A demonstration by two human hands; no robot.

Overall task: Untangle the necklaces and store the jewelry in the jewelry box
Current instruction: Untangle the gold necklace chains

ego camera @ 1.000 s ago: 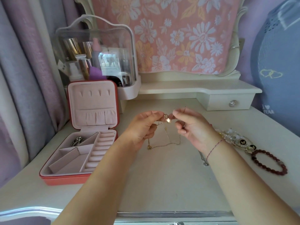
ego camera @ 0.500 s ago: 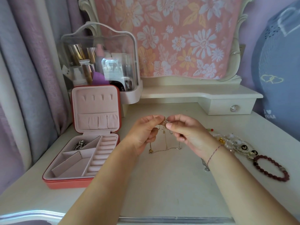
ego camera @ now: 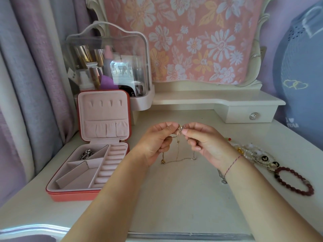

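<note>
A thin gold necklace (ego camera: pixel 178 158) hangs between my hands above the white vanity table (ego camera: pixel 183 203), its lower loop touching the tabletop. My left hand (ego camera: pixel 157 142) and my right hand (ego camera: pixel 204 140) both pinch its tangled top, fingertips nearly meeting. The red jewelry box (ego camera: pixel 75 194) stands open at the left with a pink lining. A silver piece (ego camera: pixel 86 153) lies in its back-left compartment. A silver chain (ego camera: pixel 222 177) peeks from under my right wrist.
A pile of pearl and bead jewelry (ego camera: pixel 257 154) and a dark red bead bracelet (ego camera: pixel 295 182) lie at the right. A clear cosmetics case (ego camera: pixel 108 67) stands behind the box. A small drawer (ego camera: pixel 251 116) sits at the back right, curtains at the left.
My hands have drawn closer together at the necklace's top. The camera has tilted, so everything sits a little lower in view.
</note>
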